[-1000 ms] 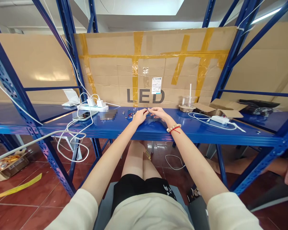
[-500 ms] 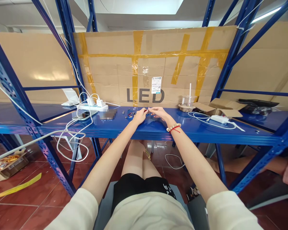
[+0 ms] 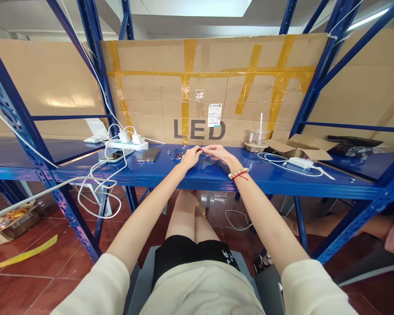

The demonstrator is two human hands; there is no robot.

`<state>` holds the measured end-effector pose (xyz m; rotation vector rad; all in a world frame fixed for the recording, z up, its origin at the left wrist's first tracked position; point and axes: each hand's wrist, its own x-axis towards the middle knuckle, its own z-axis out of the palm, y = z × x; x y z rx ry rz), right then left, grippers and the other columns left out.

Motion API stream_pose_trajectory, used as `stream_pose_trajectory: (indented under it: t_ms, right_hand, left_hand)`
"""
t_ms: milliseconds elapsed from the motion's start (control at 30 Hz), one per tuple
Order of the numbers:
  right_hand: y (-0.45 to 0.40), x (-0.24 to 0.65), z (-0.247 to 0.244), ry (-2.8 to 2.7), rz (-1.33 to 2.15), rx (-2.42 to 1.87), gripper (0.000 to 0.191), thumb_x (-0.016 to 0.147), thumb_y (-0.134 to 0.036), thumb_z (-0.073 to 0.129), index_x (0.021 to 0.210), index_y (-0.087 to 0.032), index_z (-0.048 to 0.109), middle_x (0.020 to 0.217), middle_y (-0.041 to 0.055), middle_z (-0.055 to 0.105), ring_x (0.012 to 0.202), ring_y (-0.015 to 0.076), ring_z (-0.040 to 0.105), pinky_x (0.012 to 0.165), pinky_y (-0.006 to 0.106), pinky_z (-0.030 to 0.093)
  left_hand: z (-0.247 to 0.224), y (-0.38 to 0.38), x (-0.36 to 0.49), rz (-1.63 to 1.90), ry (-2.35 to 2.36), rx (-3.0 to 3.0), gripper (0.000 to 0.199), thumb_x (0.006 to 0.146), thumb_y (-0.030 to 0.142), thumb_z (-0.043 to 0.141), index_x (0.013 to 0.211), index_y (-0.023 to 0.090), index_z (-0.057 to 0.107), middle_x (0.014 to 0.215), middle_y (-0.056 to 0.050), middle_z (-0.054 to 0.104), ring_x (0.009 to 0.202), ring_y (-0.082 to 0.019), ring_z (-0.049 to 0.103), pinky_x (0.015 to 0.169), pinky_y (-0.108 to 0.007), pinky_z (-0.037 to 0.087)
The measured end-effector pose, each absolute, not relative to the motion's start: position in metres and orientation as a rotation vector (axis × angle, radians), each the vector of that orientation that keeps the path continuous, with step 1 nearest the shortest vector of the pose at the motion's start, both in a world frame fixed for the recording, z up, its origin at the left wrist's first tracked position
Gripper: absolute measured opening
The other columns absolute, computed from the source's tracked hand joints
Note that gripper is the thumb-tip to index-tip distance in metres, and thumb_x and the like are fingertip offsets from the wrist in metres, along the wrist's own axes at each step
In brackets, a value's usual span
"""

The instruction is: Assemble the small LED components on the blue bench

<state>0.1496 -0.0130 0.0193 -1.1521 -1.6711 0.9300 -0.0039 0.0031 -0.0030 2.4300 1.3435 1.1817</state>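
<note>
Over the blue shelf (image 3: 210, 179), my left hand (image 3: 191, 157) has its fingers pinched on a small object whose shape is too tiny to make out; a bit of red shows at the fingertips. My right hand (image 3: 216, 153), with a beaded bracelet and red string at the wrist, meets it fingertip to fingertip, thumb and index finger closed together. Several small metal and coloured pieces (image 3: 177, 156) lie on the shelf just left of my left hand. A little further left, tiny silvery bits (image 3: 168, 152) rest on the surface.
A white power strip (image 3: 141, 145) with tangled cables and a blurred flat item (image 3: 148, 155) are on the left. To the right stand a plastic cup with a straw (image 3: 258, 138), an open carton (image 3: 307, 142) and a white adapter (image 3: 300, 162). Cardboard (image 3: 144, 96) walls the back.
My left hand has shifted very slightly left and its fingers have curled a little. The view has tilted slightly. My right hand holds nearly the same pose.
</note>
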Motion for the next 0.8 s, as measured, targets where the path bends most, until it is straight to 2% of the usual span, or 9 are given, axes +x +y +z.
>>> stream_pose_trajectory:
  t_ms: [433, 700, 800]
  right_hand:
    - [-0.008, 0.147, 0.02, -1.586, 1.001, -1.096, 0.029, 0.067, -0.042, 0.066, 0.086, -0.019, 0.068, 0.095, 0.0041, 0.066, 0.073, 0.01, 0.057, 0.057, 0.018, 0.04]
    - [-0.004, 0.152, 0.018, -1.617, 1.073, -1.137, 0.033, 0.061, -0.041, 0.072, 0.087, -0.021, 0.068, 0.098, 0.0031, 0.065, 0.078, 0.0107, 0.057, 0.059, 0.017, 0.039]
    - [-0.008, 0.152, 0.02, -1.623, 1.032, -1.19, 0.033, 0.06, -0.04, 0.074, 0.084, -0.02, 0.068, 0.094, 0.0037, 0.066, 0.08, 0.0112, 0.056, 0.057, 0.016, 0.038]
  left_hand:
    - [-0.001, -0.003, -0.002, 1.224, 1.363, 2.343, 0.027, 0.087, 0.034, 0.032, 0.099, 0.021, 0.053, 0.087, -0.005, 0.063, 0.082, -0.017, 0.056, 0.075, -0.028, 0.041]
    - [0.0, -0.003, -0.002, 1.109, 1.437, 2.404, 0.027, 0.086, 0.034, 0.033, 0.099, 0.023, 0.054, 0.089, -0.005, 0.063, 0.089, -0.02, 0.056, 0.081, -0.033, 0.04]
    - [-0.001, -0.004, -0.003, 1.076, 1.437, 2.392, 0.028, 0.086, 0.035, 0.034, 0.104, 0.023, 0.05, 0.083, -0.004, 0.062, 0.087, -0.021, 0.057, 0.079, -0.034, 0.041]
